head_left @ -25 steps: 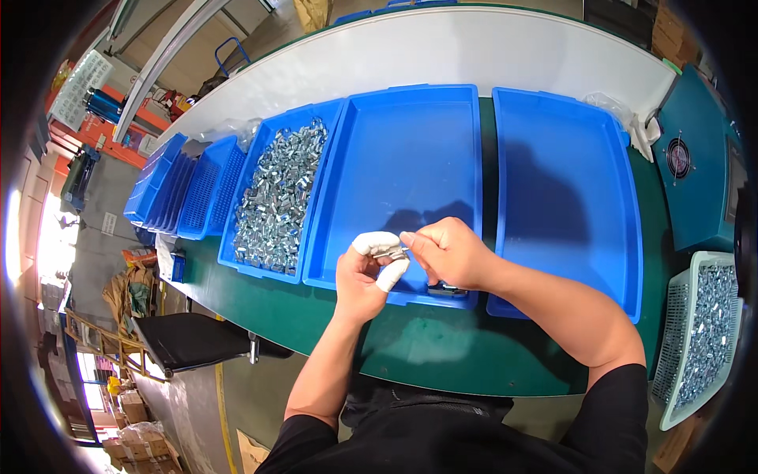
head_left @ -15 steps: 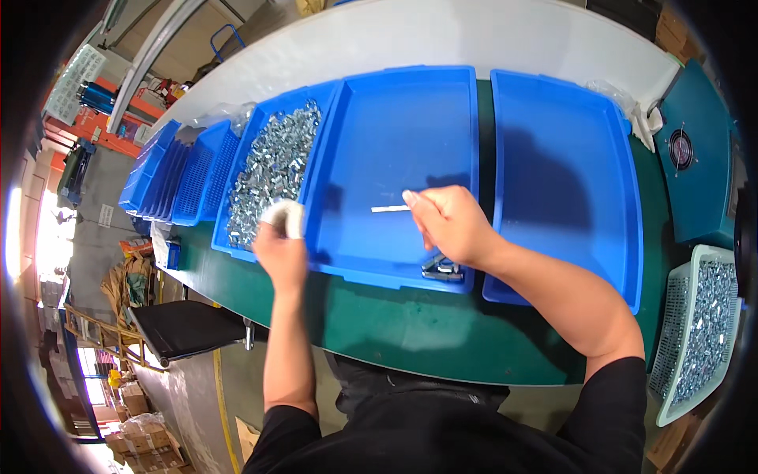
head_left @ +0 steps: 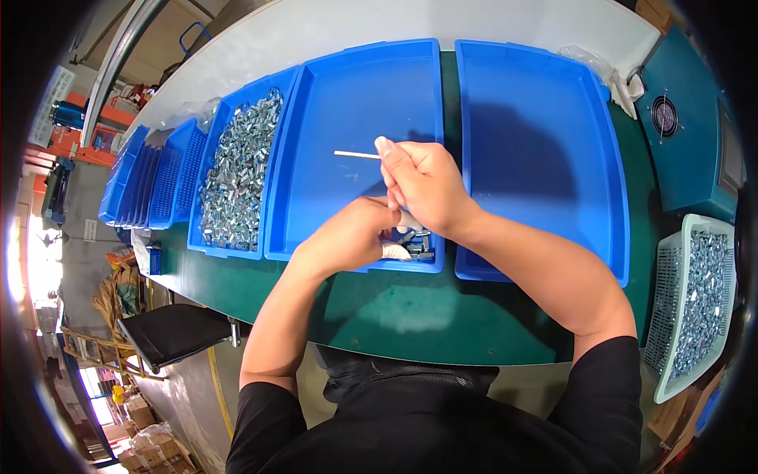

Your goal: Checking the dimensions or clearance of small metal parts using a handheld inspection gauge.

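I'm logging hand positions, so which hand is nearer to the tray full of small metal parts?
Left. The left hand rests in the middle blue tray, next to the tray of metal parts. The right hand, holding a thin white stick, is farther right.

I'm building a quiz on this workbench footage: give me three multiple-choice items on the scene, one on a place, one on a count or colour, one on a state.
1. Where is the heap of small metal parts?
A. leftmost big blue tray
B. right tray
C. the floor

2. How many big blue trays lie side by side?
A. one
B. three
C. five

3. What does the right hand hold?
A. nothing
B. a cup
C. a thin white stick

Answers: 1 A, the heap fills it; 2 B, three lie in a row; 3 C, the fingertips pinch its end.
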Motion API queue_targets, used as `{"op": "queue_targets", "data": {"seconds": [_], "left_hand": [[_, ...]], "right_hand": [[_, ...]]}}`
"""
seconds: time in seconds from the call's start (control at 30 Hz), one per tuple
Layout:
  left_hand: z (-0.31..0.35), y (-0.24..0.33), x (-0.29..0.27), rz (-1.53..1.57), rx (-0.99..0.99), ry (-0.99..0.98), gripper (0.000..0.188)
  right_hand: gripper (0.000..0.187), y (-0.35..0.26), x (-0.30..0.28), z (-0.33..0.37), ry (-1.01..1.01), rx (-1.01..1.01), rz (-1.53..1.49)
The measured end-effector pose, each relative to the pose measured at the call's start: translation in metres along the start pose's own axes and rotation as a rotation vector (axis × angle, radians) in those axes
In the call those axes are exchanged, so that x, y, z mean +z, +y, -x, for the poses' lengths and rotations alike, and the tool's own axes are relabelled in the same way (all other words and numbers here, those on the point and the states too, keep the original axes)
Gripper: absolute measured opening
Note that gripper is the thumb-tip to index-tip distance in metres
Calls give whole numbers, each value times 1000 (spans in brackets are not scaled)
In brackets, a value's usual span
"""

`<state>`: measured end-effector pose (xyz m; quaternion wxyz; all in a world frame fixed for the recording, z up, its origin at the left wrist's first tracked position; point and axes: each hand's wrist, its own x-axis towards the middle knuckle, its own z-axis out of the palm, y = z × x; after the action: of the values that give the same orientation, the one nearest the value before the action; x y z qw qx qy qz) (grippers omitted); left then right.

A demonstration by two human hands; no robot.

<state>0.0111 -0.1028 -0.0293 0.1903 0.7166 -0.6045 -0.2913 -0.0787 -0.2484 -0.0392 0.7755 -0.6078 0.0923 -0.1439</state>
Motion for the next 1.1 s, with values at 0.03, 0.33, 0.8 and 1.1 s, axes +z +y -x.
{"op": "queue_targets", "data": {"seconds": [0.03, 0.33, 0.8, 1.1], "left_hand": [[-4, -1, 4, -42, 28, -3, 28], [-5, 9, 3, -30, 3, 62, 34], [-11, -5, 23, 29, 26, 246, 35], [-4, -3, 0, -16, 52, 140, 43]], "right_hand": [[49, 1, 0, 0, 4, -3, -3], [50, 0, -2, -1, -11, -79, 10], [49, 7, -1, -4, -20, -52, -47], [47, 3, -2, -2, -38, -33, -24]]}}
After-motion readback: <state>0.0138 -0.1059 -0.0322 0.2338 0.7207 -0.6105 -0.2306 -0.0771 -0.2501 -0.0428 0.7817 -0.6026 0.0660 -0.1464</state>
